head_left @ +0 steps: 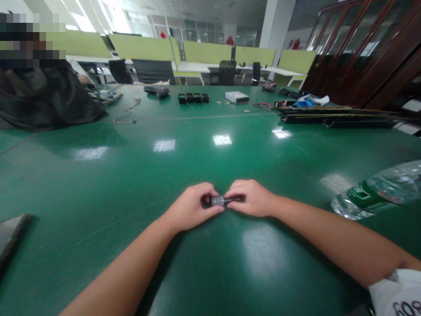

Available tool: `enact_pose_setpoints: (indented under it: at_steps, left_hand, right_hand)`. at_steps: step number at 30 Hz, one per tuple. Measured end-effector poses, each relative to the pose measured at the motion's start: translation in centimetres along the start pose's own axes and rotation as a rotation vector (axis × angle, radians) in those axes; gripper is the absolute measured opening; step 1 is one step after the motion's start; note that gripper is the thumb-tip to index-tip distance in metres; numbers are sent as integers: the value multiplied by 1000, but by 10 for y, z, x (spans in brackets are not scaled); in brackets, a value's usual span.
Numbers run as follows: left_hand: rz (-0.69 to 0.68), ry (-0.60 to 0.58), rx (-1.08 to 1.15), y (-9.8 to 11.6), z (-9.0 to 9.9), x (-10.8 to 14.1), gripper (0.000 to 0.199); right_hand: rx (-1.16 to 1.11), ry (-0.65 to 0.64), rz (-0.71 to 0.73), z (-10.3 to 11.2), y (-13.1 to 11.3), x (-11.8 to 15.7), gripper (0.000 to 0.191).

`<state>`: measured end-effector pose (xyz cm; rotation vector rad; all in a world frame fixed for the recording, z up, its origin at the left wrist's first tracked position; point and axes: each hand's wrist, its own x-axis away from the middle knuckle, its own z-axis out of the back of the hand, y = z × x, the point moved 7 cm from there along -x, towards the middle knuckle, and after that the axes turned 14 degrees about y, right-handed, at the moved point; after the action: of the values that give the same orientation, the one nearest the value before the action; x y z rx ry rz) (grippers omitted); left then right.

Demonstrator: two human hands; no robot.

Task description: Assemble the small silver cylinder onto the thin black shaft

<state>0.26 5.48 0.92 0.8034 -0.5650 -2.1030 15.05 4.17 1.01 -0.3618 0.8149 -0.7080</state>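
Observation:
Near the middle of the green table point(138, 175), my left hand point(192, 206) is closed around a small grey cylindrical part point(217, 201), with thumb and fingers on either side of it. Facing it, my right hand point(251, 198) pinches a thin dark rod-like piece point(230, 200) that meets the right end of the cylinder. Whether the two are one piece or separate, I cannot tell. Both hands are low over the tabletop, their fingertips almost touching. The far ends of the held parts are partly hidden by my fingers.
A clear plastic bottle point(371, 193) with a green label lies at the right. Across the far side are black blocks point(193, 98), a white box point(237, 97), a cable point(126, 115) and dark metal rails point(338, 117). A black bag point(49, 96) stands far left.

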Motion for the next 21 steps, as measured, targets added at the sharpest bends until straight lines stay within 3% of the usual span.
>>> enact_pose_setpoints:
  at_steps: [21]
  left_hand:
    - [-6,15,15,1,1,-1,23]
  right_hand:
    - [-2,-6,-27,-1,5,1,14]
